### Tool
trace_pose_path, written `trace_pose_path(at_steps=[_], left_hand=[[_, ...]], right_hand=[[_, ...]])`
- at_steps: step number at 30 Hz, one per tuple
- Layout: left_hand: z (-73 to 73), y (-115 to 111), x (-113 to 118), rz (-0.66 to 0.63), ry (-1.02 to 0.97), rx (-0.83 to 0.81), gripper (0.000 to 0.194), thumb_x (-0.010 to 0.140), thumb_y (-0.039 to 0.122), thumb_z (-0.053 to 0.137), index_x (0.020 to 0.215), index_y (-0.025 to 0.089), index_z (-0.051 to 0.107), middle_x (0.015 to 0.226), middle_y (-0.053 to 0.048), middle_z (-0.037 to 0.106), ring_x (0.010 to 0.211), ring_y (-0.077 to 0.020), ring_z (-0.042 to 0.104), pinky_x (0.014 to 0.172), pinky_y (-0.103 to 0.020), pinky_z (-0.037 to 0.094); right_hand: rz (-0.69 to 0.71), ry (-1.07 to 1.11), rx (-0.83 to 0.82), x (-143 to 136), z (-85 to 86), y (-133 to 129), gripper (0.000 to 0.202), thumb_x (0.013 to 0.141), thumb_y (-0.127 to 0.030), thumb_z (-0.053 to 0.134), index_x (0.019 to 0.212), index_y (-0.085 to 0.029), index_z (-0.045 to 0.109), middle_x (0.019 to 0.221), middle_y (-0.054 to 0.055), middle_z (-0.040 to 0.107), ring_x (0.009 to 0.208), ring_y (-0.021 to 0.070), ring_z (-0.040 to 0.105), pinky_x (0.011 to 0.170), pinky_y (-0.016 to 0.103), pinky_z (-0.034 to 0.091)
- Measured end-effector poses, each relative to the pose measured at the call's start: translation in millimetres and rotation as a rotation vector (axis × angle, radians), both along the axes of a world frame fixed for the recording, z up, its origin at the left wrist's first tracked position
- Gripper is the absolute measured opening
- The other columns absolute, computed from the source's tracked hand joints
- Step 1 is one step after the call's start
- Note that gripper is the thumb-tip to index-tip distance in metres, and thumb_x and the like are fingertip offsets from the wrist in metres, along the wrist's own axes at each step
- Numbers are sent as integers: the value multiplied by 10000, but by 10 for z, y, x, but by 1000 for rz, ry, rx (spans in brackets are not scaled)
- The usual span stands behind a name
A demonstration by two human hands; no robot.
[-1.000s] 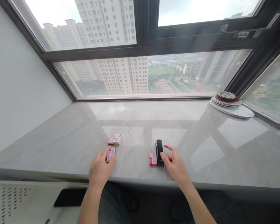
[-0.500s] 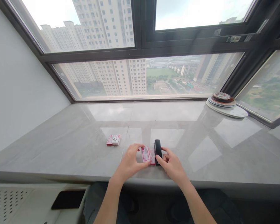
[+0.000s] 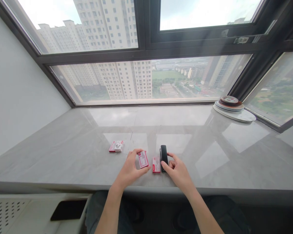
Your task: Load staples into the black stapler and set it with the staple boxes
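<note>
Between the thumb and fingers of my left hand is a small red-and-white box, gripped by its two ends. My right hand has its thumb and forefinger on a black stapler, which lies lengthwise away from me on the counter. Just left of the stapler rests a pink-and-red small box, apart from my left hand. Farther left, a pair of small boxes, red and white, sits together, the white one showing a picture of metal pieces.
The glossy grey counter runs up to the window frame. A stack of round plates or mats stands at the far right corner. Below the counter at left, a white perforated basket has a dark flat object on it.
My left hand has moved left with its box, uncovering the pink-and-red box beside the stapler. My right hand stays on the stapler. The whole view has shifted slightly.
</note>
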State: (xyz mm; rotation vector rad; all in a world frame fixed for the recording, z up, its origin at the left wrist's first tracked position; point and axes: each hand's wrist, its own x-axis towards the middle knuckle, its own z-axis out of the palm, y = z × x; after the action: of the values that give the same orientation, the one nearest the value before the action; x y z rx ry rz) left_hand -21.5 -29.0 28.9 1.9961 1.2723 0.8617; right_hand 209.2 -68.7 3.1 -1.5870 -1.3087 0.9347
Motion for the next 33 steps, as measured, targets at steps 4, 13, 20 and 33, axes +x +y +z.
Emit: trace_pose_path(at_steps=[4,13,20,33], left_hand=[[50,-10,63,-100,66,1,631,705,289,826,1277,318,561,1338,-42,593,1251,-253,565,1079,-377,454],[102,123,148,-39,176,54,564,696,402,825,1194,267,599,1095,-45,634,1052,-266,623,953,-389,487],[183,82,222,-154,231,7,580,656,405,850,1180,307,624,1084,-30,646,1084,-283,616,938,-382,495],[69,147,287,-253,238,90,675,699,476,876,1314,385,612,1206,-1,671,1156,-274,588,1026,-408,462]], right_hand=[[4,-4,0,7,-15,1,569,865,-530,641,1317,-189,593,573,-83,432,569,153,454,597,269,403],[5,17,10,16,-28,7,573,878,-527,641,1324,-170,590,574,-88,423,572,144,455,598,260,399],[10,9,3,19,-35,12,553,883,-524,641,1312,-179,594,568,-91,423,565,142,450,588,257,392],[53,16,-10,40,-69,22,514,911,-536,609,1298,-197,587,579,-88,432,537,135,458,540,245,373]])
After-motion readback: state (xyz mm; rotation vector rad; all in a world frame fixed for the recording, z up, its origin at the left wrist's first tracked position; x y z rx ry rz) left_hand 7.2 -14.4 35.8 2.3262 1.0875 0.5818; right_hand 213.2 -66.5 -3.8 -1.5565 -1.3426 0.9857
